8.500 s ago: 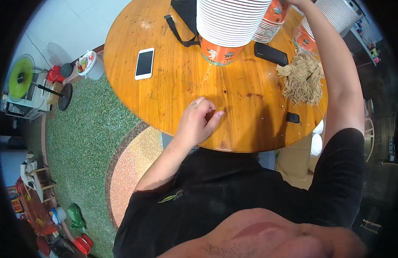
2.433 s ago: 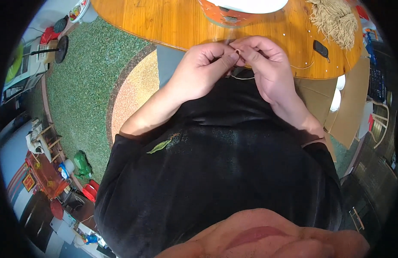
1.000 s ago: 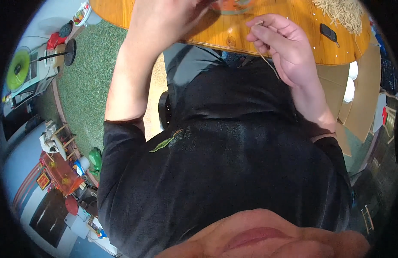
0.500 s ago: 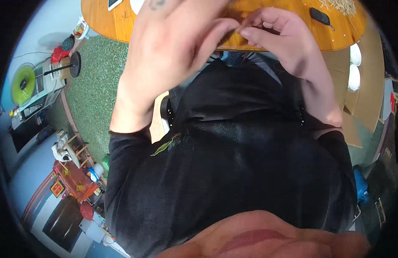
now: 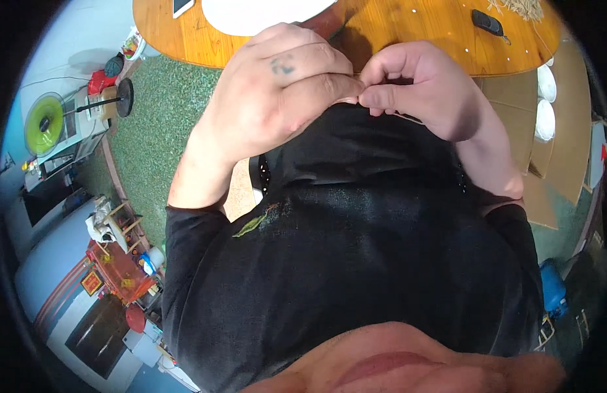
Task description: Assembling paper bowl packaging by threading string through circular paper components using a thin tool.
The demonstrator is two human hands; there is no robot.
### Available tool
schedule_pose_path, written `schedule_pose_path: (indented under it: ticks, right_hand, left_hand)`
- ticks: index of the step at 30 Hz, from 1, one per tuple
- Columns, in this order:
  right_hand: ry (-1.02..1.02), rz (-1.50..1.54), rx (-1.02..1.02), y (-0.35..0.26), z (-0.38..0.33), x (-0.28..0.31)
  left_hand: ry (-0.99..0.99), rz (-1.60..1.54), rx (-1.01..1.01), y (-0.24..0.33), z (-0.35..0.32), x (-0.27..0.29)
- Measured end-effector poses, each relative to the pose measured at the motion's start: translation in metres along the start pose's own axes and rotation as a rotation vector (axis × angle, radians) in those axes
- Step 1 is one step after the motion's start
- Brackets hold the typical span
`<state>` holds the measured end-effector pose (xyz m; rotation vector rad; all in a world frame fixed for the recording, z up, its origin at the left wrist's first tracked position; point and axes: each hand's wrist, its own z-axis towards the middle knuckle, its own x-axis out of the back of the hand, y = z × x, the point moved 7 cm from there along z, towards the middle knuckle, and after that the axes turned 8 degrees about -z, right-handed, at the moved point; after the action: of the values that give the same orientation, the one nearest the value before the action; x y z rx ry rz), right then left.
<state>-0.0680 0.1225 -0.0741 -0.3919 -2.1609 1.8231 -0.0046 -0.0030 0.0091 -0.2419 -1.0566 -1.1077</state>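
Head-worn view (wide fisheye), facing down, hands (image 5: 284, 92) near

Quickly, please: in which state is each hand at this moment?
Left hand: curled; its grip is hidden, so I cannot tell whether it holds anything.
Right hand: closed, pinching a thin cord.

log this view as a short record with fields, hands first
left hand: back up, fingers bent, thumb tip meeting the right hand's fingertips; grip hidden
right hand: thumb and fingers pinched, a thin strand trailing below
beyond left hand: white rounded surface, partly cut off
table: wooden, curved edge
on table, far left: phone, partly cut off
on table, right: black fob; tan cord bundle, partly cut off
floor, left: green speckled
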Motion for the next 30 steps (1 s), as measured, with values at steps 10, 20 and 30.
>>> schedule_pose_path:
  ticks: [10,20,30]
  right_hand:
    - [0.597,-0.119,0.310,-0.018,-0.018,-0.004]
    - [0.992,-0.420,0.563,-0.028,-0.025,0.012]
    - [0.968,0.278,0.662,0.016,0.003,0.017]
  left_hand:
    - [0.093,0.251,0.155,0.008,0.009,0.002]
    - [0.113,0.190,0.465,-0.003,0.034,0.032]
    - [-0.213,-0.195,0.838,-0.049,0.051,0.008]
